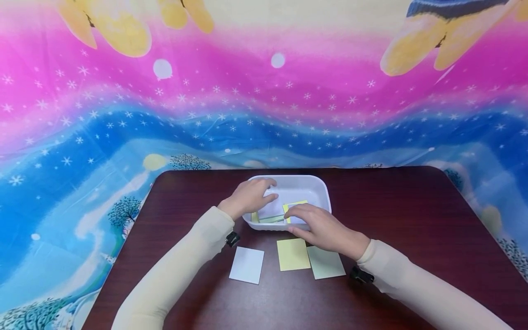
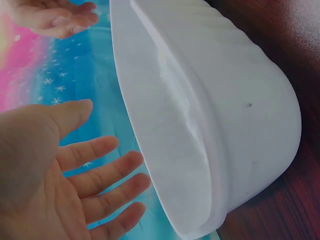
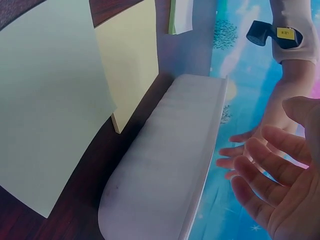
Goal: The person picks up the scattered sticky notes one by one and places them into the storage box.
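Observation:
A white plastic basin (image 1: pixel 322 195) stands toward the back of the table. My left hand (image 1: pixel 250 196) is over its left side, fingers spread with nothing in them in the left wrist view. Over the basin's front right edge is my right hand (image 1: pixel 323 228), its fingers loosely bent and holding nothing. Inside the basin lie a yellow-edged square (image 1: pixel 303 202) and a greenish strip (image 1: pixel 270 219), both partly hidden. Three square note pads lie in front of it: a white one (image 1: pixel 246 266), a yellow one (image 1: pixel 294 255) and a pale green one (image 1: pixel 327 263).
The dark reddish table (image 1: pixel 194 197) has rounded back corners. A colourful printed cloth (image 1: pixel 264 114) hangs behind it. Small black devices are strapped to the left wrist (image 1: pixel 233 238) and the right wrist (image 1: pixel 362 275).

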Available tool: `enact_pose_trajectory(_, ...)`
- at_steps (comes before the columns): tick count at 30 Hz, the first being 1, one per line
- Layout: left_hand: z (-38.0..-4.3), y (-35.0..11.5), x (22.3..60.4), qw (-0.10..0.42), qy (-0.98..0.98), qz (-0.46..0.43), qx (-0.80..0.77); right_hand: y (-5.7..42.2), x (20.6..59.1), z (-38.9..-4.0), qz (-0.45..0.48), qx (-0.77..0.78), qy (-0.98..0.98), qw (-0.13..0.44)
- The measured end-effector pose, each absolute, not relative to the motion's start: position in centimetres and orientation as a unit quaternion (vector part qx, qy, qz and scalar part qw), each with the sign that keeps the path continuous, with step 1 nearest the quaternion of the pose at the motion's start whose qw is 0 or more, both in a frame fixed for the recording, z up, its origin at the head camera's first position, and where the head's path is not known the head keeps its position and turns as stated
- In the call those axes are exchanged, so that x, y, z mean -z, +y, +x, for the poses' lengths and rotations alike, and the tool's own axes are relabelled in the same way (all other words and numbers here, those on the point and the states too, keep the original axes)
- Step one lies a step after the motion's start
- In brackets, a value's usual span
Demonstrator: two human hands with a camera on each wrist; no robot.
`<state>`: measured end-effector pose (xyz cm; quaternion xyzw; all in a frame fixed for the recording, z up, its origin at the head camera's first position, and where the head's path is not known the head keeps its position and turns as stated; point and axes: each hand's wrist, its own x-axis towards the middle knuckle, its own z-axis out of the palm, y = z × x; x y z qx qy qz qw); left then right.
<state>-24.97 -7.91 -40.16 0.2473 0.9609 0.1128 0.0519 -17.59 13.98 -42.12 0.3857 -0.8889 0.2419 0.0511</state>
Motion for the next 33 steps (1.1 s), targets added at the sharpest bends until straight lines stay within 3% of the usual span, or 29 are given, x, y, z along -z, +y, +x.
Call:
enact_pose_trajectory(19,-22.1,-7.8,39.0,-0.035,0.954,0.277,-0.106,14.5,42.0,-17.2,0.377,-0.245,-0.892,0.055)
enact_pose_trajectory(33,-19.9,-7.6,38.5,-0.044,0.947,0.298,-0.111,15.0,42.3,-16.8,0.367,-0.250,-0.894,0.059)
